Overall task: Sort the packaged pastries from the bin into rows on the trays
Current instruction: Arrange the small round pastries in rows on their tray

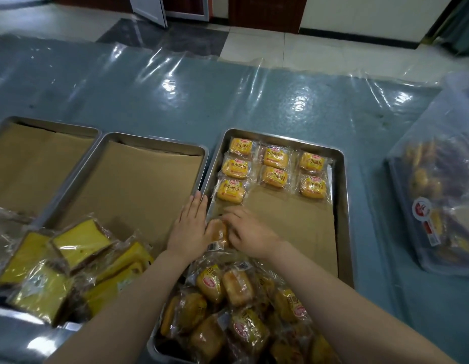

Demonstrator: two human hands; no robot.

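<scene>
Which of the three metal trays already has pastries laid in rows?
The right tray: seven yellow packets lie in rows. The other two show only brown paper.

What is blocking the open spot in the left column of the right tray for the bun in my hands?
Nothing visible. The bun sits between both hands on bare brown paper, just below the column's third bun.

You have brushed-metal trays [342, 206] with a dull sheen, each lined with matt brown paper [294, 227]. The buns [275, 157] sit in clear, crinkly plastic wrappers that catch the light, and so do the yellow cake slices [78, 240] at your left. Your table [154, 101] wears a blue covering under a glossy, wrinkled clear plastic sheet [280, 82], and beyond it the floor [267, 46] is smooth, shiny tile.
</scene>
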